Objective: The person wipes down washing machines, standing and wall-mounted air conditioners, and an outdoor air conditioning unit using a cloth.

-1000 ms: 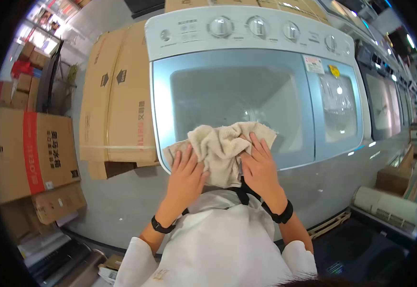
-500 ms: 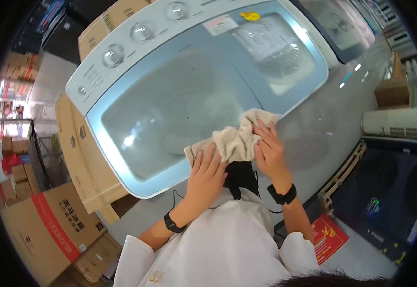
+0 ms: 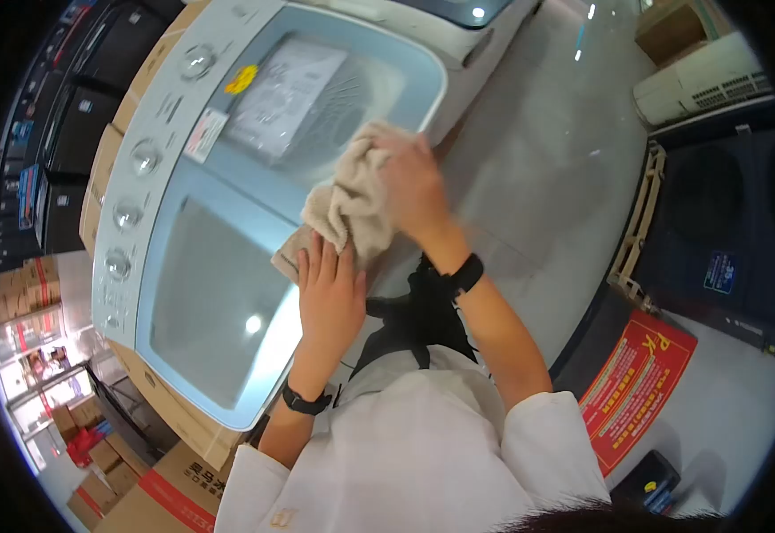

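Large yellow letters reading "PK" stood near the top edge of a red sign (image 3: 633, 397), above yellow lines of Chinese characters too small to make out. Bold dark Chinese characters, partly cut off, marked a carton (image 3: 170, 464) with a red band. On the washing machine (image 3: 158, 117), fine print beside the dials (image 3: 145, 158) and on a white-and-pink label (image 3: 205, 135) at the lid's panel-side edge was illegible, as was a blue label (image 3: 719, 271) on a dark panel (image 3: 705, 200).
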Demonstrator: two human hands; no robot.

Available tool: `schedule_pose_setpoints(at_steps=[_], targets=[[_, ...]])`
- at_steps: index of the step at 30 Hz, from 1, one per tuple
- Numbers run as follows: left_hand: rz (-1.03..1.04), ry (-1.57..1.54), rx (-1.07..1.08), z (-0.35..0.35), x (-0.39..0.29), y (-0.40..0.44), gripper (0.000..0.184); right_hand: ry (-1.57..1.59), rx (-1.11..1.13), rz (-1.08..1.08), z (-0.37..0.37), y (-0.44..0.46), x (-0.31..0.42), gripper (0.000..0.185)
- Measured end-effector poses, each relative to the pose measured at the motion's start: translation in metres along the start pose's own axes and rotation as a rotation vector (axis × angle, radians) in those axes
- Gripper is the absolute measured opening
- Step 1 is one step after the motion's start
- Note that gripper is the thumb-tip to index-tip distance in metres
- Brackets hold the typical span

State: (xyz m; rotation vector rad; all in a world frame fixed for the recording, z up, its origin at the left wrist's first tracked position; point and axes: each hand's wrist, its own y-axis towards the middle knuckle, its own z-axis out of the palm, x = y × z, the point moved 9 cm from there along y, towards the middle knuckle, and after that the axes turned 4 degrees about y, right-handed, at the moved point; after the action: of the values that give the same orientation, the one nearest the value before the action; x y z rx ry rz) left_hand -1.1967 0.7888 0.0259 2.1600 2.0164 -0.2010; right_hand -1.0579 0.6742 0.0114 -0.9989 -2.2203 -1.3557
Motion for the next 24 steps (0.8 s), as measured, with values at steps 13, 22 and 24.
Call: schedule_pose_setpoints(at_steps=[13,22,24], targets=[[-0.058,0.072,-0.049,0.020,-0.045,0.107,0.057,0.037,-0.104,0.025,-0.048,0.056,-0.097,0.011],[-0.063,0.122,0.016,0.031,-0.057,0.141,0.062,0.460,-0.145,0.805,-0.026,-0.011,-0.146,0.020],[-0.040,0.142,0.012,0.036,-0.057,0.153,0.059,0.529,-0.244,0.744,-0.033,-0.016,-0.136,0.022]])
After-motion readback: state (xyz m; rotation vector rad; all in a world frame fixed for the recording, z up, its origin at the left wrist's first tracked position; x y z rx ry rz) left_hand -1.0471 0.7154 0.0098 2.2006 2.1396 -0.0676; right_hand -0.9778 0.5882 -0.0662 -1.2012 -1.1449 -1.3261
